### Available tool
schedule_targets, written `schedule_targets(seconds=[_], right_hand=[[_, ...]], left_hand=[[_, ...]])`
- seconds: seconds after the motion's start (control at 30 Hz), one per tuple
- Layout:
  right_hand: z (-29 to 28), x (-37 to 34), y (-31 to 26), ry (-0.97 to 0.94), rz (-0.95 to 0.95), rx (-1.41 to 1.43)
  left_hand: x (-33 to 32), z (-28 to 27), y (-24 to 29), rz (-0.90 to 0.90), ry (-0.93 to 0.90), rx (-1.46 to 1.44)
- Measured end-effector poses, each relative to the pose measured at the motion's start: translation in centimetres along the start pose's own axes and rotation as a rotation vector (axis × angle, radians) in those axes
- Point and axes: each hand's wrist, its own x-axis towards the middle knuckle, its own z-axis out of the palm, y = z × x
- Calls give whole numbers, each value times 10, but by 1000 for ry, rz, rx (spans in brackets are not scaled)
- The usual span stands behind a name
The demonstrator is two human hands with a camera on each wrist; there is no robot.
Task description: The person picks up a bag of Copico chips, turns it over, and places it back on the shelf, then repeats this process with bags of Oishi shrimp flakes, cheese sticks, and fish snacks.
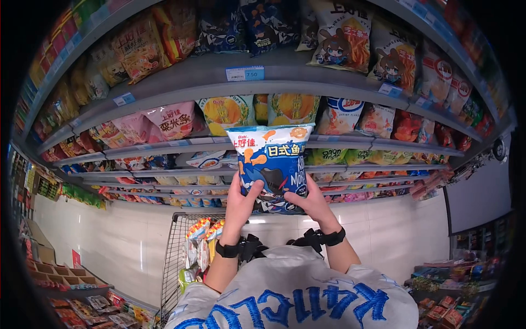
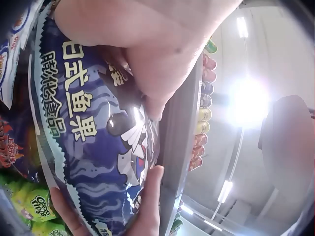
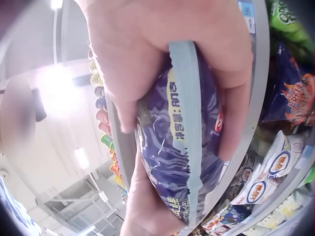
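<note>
A blue snack bag (image 1: 274,156) with a pale top seal and orange fish-shaped snacks printed on it is held upright in front of the chest, its printed face toward the head camera. My left hand (image 1: 240,202) grips its lower left side, thumb on the front. On the lower right side my right hand (image 1: 316,204) grips it the same way. The left wrist view has the bag's underside (image 2: 96,157) between both hands. In the right wrist view, fingers (image 3: 235,115) wrap behind the bag and its pale seam (image 3: 184,113) runs lengthwise.
Shelves (image 1: 186,74) of snack bags curve across the front, with price tags (image 1: 245,73) along their edges. A wire shopping cart (image 1: 171,257) holding several snack bags stands at my left. Low displays of packets (image 1: 104,307) and goods (image 1: 449,274) flank me on a pale tiled floor (image 1: 120,236).
</note>
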Motion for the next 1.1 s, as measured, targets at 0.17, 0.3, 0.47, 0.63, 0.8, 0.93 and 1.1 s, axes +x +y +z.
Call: schedule_targets(seconds=[0.17,0.3,0.47,0.63,0.8,0.93,1.1], right_hand=[[-13,-3,1,30,-48,94],[-33,-9,-9,8,-59,83],[-56,-17,-6,2,-104,11],[-79,-20,-5,-3,-94,91],[-99,-21,-15,-15,-70,69],[-109,-22,-26,65,-114,16],[-106,-31,-4,9,-173,140]], left_hand=[[0,15,6,20,-1,1],[5,36,-3,-24,0,-107],[9,58,-16,-20,31,0],[6,80,-13,-35,46,-40],[-1,103,-12,110,197,128],[-22,102,-15,267,207,578],[-28,122,-12,149,21,201]])
